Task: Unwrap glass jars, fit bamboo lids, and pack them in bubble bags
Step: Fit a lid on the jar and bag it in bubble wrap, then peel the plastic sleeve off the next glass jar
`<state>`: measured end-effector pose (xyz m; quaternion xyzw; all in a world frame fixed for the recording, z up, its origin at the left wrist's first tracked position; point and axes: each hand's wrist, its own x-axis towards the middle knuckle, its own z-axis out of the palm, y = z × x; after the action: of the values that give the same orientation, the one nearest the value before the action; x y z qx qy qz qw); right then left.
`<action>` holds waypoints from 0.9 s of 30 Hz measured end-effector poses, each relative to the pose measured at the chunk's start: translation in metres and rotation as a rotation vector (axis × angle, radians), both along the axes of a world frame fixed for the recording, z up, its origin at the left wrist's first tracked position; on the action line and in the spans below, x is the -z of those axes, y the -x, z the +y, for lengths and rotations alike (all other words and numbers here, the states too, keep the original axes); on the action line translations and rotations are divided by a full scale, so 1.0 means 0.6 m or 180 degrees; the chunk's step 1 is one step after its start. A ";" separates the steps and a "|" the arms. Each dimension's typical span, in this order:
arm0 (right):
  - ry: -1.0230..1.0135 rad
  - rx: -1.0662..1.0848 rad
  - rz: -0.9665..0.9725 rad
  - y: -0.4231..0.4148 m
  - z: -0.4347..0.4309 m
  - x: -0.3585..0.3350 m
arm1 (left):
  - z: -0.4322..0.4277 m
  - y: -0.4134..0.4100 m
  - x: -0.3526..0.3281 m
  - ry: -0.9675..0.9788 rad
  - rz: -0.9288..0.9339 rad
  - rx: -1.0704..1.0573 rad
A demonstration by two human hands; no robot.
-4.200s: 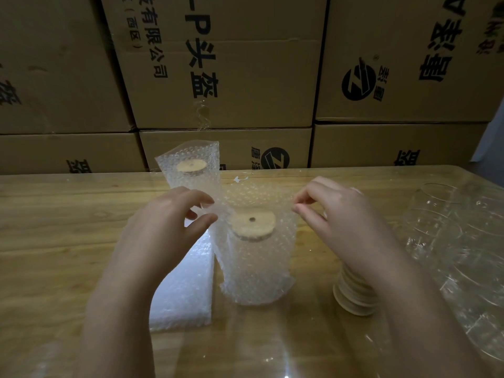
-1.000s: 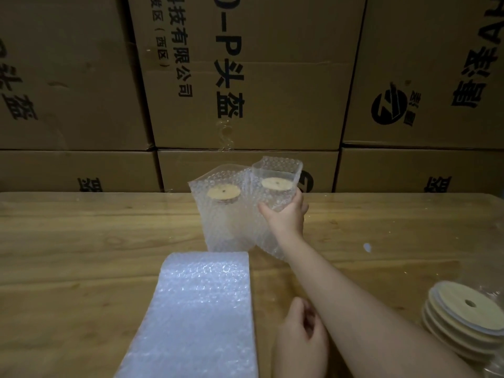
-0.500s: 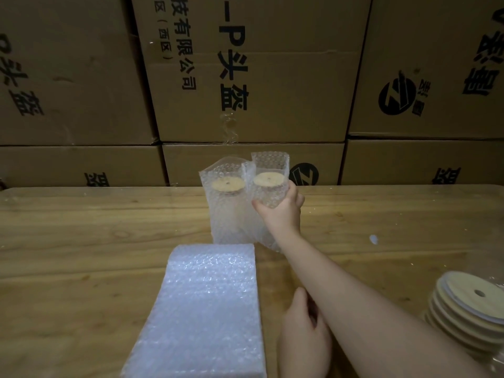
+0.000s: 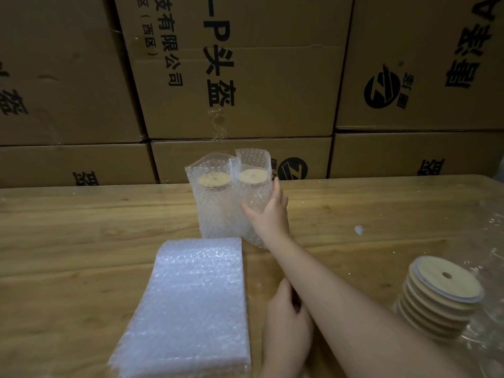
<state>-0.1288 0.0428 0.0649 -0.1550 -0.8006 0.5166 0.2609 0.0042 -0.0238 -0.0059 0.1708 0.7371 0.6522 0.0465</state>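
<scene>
Here, a long wooden table (image 4: 81, 241) with a shiny top fills the near part of the view. Behind it, big brown cardboard boxes (image 4: 259, 85) with black writing are piled up like a wall.

At the far middle of the table, two jars in bubble bags stand side by side and touch. Each has a round bamboo lid on top. The right hand (image 4: 268, 214) wraps its fingers and thumb round the right bagged jar (image 4: 252, 192). The left bagged jar (image 4: 215, 211) stands free.

The left hand (image 4: 286, 320) rests on the table close to the person, partly under the right arm. Its fingers are loosely bent and hold nothing. Just left of it lies a flat stack of bubble bags (image 4: 191, 304).

Near the right edge, a stack of bamboo lids (image 4: 439, 298) sits by some crinkly clear wrap (image 4: 491, 241). A small white scrap (image 4: 359, 230) lies on the wood.
</scene>
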 end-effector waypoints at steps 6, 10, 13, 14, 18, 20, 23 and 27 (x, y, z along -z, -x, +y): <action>0.0323 -0.0384 -0.0203 -0.092 0.026 0.025 | 0.001 0.000 -0.009 0.0093 0.0052 -0.0344; 0.0823 -0.0591 -0.0255 -0.181 0.036 0.061 | -0.002 -0.003 -0.015 -0.0227 -0.0179 -0.0556; 0.0889 -0.0685 -0.0336 -0.244 0.033 0.092 | -0.003 -0.005 -0.016 -0.0312 -0.0243 -0.0581; 0.0803 -0.0714 -0.0360 -0.261 0.034 0.098 | -0.004 -0.006 -0.016 -0.0313 -0.0256 -0.0566; -0.0166 -0.1005 -0.0309 -0.310 0.047 0.112 | -0.010 -0.010 -0.009 -0.0094 -0.0060 -0.0609; -0.0802 -0.1119 -0.0214 -0.323 0.052 0.118 | -0.012 -0.015 -0.010 0.0008 0.0068 -0.0640; -0.0838 -0.1121 -0.0154 -0.327 0.053 0.112 | -0.011 -0.028 -0.014 0.0169 0.0342 -0.0692; -0.0844 -0.1195 -0.0179 -0.325 0.057 0.104 | 0.017 -0.053 -0.072 0.0363 0.1307 -0.0603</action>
<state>0.0659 0.0770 0.0024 0.0180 -0.8833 0.4418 0.1559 0.0362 -0.0137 0.0373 0.2270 0.7795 0.5625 -0.1563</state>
